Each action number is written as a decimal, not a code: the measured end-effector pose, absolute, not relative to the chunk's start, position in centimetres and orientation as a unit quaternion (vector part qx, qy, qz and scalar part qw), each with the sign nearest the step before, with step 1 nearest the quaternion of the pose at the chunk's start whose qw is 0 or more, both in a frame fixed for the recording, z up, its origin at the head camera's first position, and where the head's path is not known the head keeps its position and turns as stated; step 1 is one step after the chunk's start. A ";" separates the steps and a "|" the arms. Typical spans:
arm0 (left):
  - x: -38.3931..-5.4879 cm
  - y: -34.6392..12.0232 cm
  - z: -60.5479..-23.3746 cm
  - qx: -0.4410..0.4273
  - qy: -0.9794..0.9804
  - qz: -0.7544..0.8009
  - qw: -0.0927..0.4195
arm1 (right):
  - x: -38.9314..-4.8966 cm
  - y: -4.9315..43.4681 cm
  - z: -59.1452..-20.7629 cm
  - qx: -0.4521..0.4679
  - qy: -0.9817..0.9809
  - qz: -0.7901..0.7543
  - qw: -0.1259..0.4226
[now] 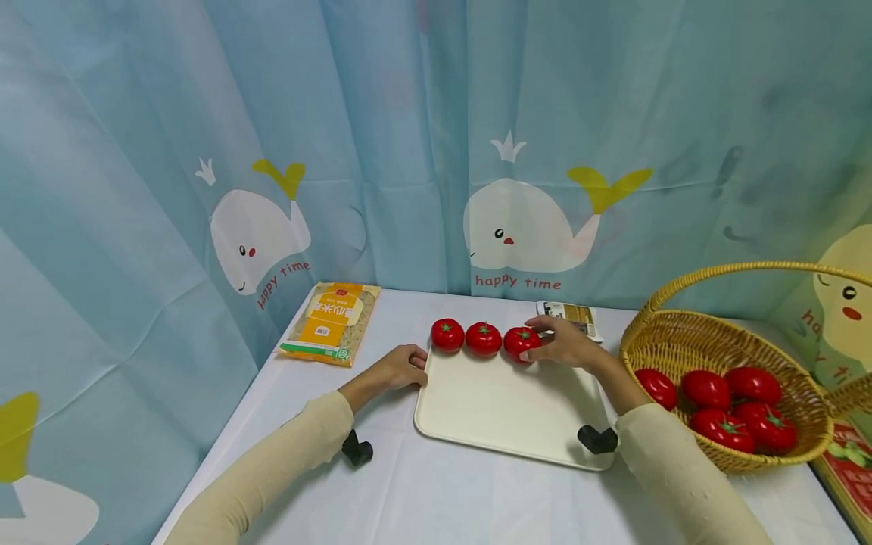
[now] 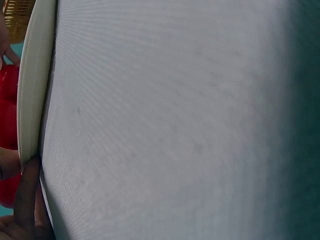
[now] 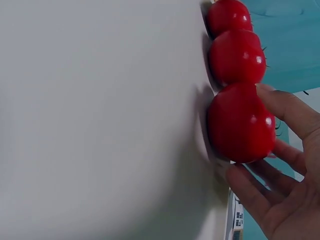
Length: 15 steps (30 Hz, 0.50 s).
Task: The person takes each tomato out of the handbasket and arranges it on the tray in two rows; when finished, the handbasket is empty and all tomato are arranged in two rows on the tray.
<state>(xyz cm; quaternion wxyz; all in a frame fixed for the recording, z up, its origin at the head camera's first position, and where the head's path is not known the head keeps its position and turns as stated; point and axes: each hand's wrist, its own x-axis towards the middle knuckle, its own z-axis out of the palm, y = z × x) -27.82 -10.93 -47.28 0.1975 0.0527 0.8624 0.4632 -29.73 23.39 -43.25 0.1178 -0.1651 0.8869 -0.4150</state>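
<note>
Pinching the left edge of a cream rectangular tray (image 1: 507, 420) with the left hand (image 1: 400, 368), laying the thumb (image 2: 9, 164) over the inner side of the rim and setting the fingers (image 2: 26, 197) against the outer side, leaving just the rim's thickness between them. Gripping the rightmost tomato (image 1: 519, 343) of a row of three with the right hand (image 1: 564, 343), spreading thumb and fingers about as wide as the fruit and touching it from the near and far sides. Seeing that tomato at the tray's far edge, just beside the middle tomato (image 1: 483, 341) and, past it, the leftmost tomato (image 1: 446, 337), lying close together in a line, glossy red with green stem tops.

Wearing cream sleeves (image 1: 300, 446) on both arms and a black fitting (image 1: 598, 439) near each wrist. Having a yellow-labelled packet of grain (image 1: 329, 325) beyond the left hand, lying on the white-covered surface (image 1: 409, 499), and a smaller packet (image 1: 579, 315) behind the right hand, partly hidden. Seeing, right of the tray, a wicker basket (image 1: 688, 344) with an arched handle, holding five more tomatoes (image 1: 724, 430). Glimpsing a red printed item (image 1: 850, 462) beside the basket, cut off by the view. Facing a light-blue curtain (image 1: 409, 151) printed with white whales (image 1: 518, 227) and "happy time".
</note>
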 end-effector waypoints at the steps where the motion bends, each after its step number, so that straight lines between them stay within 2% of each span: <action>1: -27.8 -10.9 -47.3 0.051 0.863 0.463 0.198 | -29.7 23.4 -43.2 -0.167 0.885 -0.419 0.118; 15: -27.8 -10.9 -47.3 0.056 0.857 0.473 0.197 | -28.3 24.8 -41.6 -0.209 0.887 -0.406 0.060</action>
